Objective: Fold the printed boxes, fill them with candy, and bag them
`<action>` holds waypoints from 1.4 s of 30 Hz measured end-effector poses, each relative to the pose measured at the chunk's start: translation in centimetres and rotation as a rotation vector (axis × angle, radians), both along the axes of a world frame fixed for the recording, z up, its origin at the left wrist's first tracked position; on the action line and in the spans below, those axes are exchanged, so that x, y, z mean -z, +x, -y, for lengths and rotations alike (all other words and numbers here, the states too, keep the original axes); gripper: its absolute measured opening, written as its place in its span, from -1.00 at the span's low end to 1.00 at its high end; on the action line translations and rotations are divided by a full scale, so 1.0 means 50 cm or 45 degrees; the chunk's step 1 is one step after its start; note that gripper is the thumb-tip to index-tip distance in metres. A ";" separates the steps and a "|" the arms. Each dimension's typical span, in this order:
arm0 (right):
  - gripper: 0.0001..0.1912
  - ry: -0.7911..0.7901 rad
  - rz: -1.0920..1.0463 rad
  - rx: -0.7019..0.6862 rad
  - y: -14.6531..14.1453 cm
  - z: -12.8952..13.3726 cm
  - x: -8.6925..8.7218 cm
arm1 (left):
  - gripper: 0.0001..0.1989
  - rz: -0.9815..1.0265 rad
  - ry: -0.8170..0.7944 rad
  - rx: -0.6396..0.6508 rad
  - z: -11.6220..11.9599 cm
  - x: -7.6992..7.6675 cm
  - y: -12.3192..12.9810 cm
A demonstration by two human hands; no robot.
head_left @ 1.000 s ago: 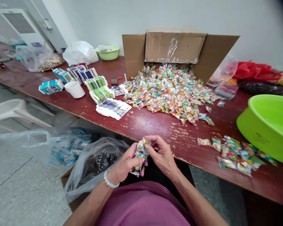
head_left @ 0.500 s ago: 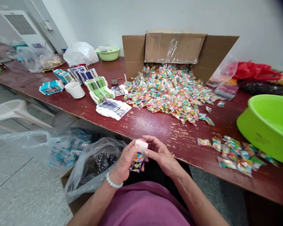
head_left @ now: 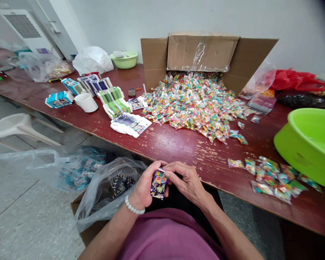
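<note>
A small dark printed cardboard box (head_left: 159,186) is held upright at the table's front edge. My left hand (head_left: 143,187) is closed around it from the left side. My right hand (head_left: 188,182) pinches the top end of the same box, its thumb and fingers pressed at the flap. On the table ahead lies a fanned stack of flat printed cartons (head_left: 131,124), with green flat cartons (head_left: 113,101) behind it. A big heap of wrapped candies (head_left: 195,104) spills from an open cardboard carton (head_left: 203,54).
Loose wrapped candies (head_left: 273,177) lie at the right beside a green basin (head_left: 300,144). A white mug (head_left: 86,103) stands among the cartons. Below the table edge, a clear plastic bag (head_left: 94,206) holds dark printed boxes. A white stool (head_left: 18,126) is at far left.
The white top flap that stood up on the box is now folded down under my right fingers. The printed front shows more fully.
</note>
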State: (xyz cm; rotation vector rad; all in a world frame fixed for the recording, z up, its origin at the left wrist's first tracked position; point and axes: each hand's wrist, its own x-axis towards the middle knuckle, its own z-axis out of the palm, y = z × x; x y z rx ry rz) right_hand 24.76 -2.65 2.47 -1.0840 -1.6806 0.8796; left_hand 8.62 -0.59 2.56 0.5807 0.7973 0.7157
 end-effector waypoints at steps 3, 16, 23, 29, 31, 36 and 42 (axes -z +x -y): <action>-0.87 -0.238 -0.092 0.089 -0.008 -0.002 -0.001 | -0.60 -0.043 0.059 -0.054 0.004 -0.003 0.006; -0.75 -0.535 -0.410 -0.111 -0.011 -0.009 -0.017 | -0.44 -0.123 0.062 0.057 -0.003 0.011 -0.007; -0.14 0.072 0.254 0.018 -0.052 0.021 0.026 | -0.66 0.040 -0.072 -0.239 -0.019 0.010 -0.016; -0.24 0.081 0.540 -0.002 -0.114 -0.014 0.049 | -0.63 -0.132 0.086 -0.457 -0.015 0.038 -0.041; -0.14 0.082 0.563 -0.094 -0.121 -0.031 0.049 | -0.55 -0.244 0.118 -0.448 -0.009 0.039 -0.073; 0.01 0.124 0.500 0.055 -0.047 -0.073 0.070 | -0.56 -1.124 0.619 -0.380 -0.029 0.039 -0.219; -0.57 0.094 0.541 0.541 0.056 -0.103 0.123 | -0.57 -2.053 1.219 -0.287 -0.190 0.025 -0.224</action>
